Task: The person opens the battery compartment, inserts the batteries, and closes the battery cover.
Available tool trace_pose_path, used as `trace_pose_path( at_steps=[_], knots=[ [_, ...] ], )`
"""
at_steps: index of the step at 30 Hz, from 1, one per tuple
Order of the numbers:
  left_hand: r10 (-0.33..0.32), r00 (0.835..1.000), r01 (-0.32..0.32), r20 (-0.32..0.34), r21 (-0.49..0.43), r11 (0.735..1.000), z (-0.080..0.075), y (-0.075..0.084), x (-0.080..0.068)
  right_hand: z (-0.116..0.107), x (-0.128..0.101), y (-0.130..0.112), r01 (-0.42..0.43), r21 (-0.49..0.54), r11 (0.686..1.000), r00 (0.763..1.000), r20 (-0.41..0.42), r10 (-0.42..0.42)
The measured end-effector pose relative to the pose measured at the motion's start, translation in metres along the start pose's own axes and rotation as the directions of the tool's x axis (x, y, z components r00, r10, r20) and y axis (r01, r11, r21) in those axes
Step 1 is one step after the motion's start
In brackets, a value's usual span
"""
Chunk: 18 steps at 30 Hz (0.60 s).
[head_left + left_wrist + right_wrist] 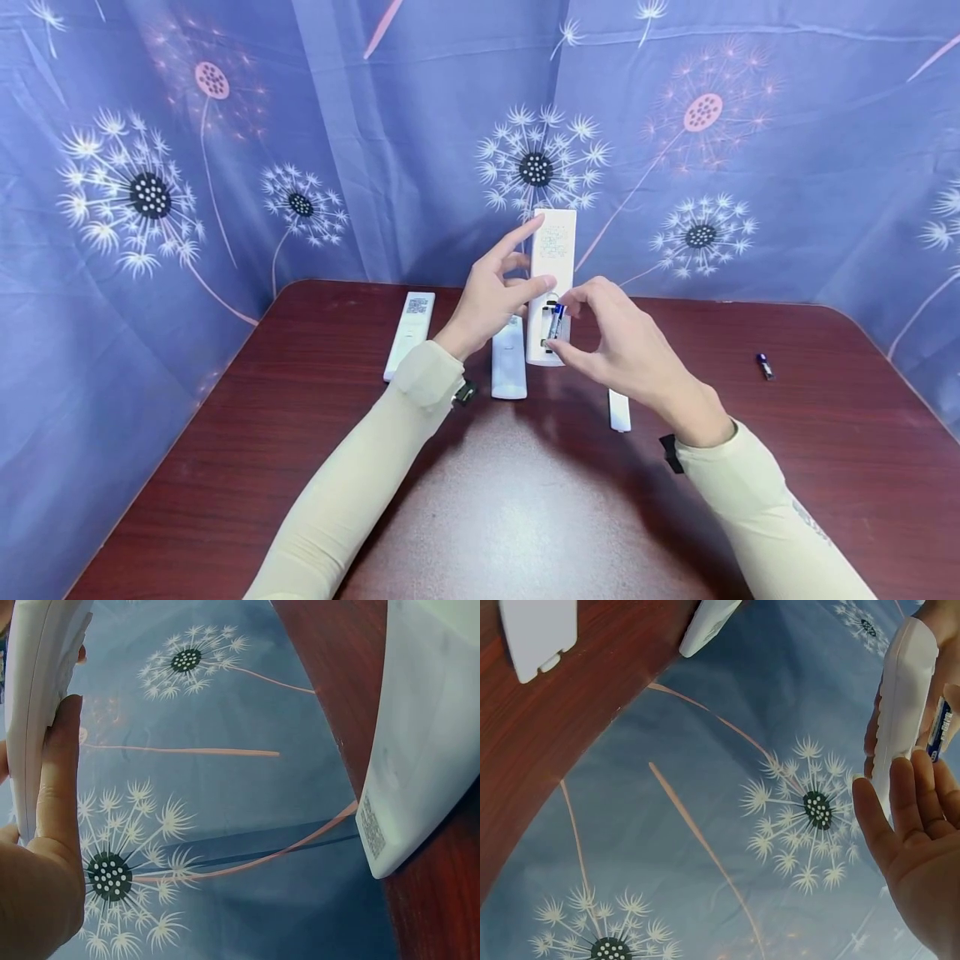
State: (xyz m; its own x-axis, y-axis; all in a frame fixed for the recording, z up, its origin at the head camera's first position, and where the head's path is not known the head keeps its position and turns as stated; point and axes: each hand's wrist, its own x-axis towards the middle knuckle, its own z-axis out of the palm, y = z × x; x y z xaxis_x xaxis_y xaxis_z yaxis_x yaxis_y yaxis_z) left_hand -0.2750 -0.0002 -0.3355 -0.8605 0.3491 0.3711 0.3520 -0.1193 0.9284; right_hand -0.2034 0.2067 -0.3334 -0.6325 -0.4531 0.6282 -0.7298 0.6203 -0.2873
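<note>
One battery (556,321), pinched by the right hand (622,350), may slip if the left hand's (487,296) grip on the remote (552,275) tilts.

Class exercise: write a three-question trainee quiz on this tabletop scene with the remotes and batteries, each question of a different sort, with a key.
1. True or false: the left hand holds the raised remote upright.
2. What does the right hand pinch at the open compartment? A) battery B) screwdriver C) coin
3. How many remotes lie flat on the table?

Key:
1. True.
2. A.
3. Two: the left remote and the middle remote. A battery cover and a loose battery also lie there.
</note>
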Motion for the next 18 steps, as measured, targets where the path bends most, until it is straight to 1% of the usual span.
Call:
trace_pose_path(
  at_steps=[6,18],
  knots=[
    [0.01,1.0,-0.01,0.001,0.002,1.0,-0.0012,-0.0001,0.0003,0.0042,0.0027,-0.0012,0.006,-0.051,0.999,1.0,-0.016,-0.006],
    [0.001,1.0,-0.001,-0.001,0.01,1.0,-0.0006,0.0012,-0.0003,0.0095,0.0033,0.0003,0.017,-0.092,0.996,1.0,-0.022,-0.019]
  ],
)
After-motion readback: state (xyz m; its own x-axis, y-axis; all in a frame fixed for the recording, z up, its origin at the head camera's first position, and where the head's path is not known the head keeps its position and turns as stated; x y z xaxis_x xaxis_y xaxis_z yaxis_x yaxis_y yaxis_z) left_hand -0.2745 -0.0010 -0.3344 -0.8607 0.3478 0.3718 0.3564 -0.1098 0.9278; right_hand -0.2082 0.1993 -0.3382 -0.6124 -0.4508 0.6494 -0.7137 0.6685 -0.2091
